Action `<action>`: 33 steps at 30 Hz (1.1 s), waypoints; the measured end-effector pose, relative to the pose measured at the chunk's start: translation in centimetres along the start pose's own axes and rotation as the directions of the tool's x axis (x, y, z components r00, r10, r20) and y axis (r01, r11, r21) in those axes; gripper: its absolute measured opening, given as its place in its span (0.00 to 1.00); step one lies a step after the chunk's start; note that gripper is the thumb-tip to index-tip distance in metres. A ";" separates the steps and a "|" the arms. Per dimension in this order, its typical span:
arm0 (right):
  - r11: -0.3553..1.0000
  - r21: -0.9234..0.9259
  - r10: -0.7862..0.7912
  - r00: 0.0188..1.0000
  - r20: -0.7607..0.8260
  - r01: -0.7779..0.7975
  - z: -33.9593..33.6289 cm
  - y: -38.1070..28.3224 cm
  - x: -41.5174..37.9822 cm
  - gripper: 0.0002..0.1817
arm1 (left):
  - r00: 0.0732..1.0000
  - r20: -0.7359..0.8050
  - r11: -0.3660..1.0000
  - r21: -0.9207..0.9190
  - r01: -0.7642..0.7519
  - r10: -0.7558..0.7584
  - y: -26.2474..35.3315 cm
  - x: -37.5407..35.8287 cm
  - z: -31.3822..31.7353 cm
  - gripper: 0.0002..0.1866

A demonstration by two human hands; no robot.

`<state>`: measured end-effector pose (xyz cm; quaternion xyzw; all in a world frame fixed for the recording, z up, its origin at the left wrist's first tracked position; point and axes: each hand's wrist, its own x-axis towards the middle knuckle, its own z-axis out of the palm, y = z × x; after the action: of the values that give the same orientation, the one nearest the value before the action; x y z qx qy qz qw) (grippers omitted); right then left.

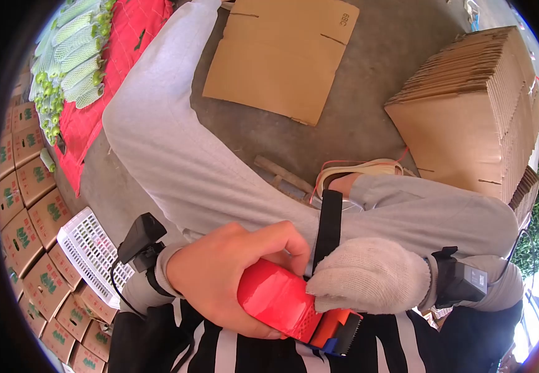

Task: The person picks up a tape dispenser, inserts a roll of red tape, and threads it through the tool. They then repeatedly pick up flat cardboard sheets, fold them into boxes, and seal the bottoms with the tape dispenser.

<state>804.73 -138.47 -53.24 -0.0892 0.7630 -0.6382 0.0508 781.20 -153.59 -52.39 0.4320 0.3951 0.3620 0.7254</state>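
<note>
One bare left hand (235, 276) grips the red tape (275, 296), low in the middle of the frame. The gloved right hand (372, 276) touches its right end, but I can't tell if it pinches anything. Best hold the tape firm, and keep both hands off the black teeth (348, 336).

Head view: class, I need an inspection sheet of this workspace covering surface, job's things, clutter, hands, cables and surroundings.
Surface: grey floor, with a flat cardboard sheet lying on it.
Job's things: red tape dispenser with a dark toothed edge.
Clutter: wooden piece on the floor.
Hands: bare left hand grips the dispenser; gloved right hand is against it, its exact grip unclear.
Cables: black cable at the left wrist.
Surroundings: printed cartons, white crate, stacked folded cardboard.
</note>
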 end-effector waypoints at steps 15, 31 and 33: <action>0.995 0.083 0.067 0.994 -0.082 -0.061 0.2 -0.3 0.9 0.17 | 1.000 -0.029 0.998 -0.064 -0.008 0.006 0.1 0.1 0.1 0.36; 0.984 -0.048 0.161 0.970 -0.182 -0.172 -1.0 -1.0 1.5 0.14 | 0.998 -0.052 0.991 -0.130 0.025 -0.032 -0.9 0.1 0.4 0.36; 0.989 -0.119 0.055 0.972 -0.229 -0.084 -1.0 -1.0 1.5 0.15 | 0.998 -0.059 0.991 -0.133 0.006 -0.014 -1.1 0.2 0.4 0.36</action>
<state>803.11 -137.96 -52.05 0.0073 0.8058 -0.5919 -0.0194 781.87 -153.93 -53.27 0.3697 0.3938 0.3967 0.7422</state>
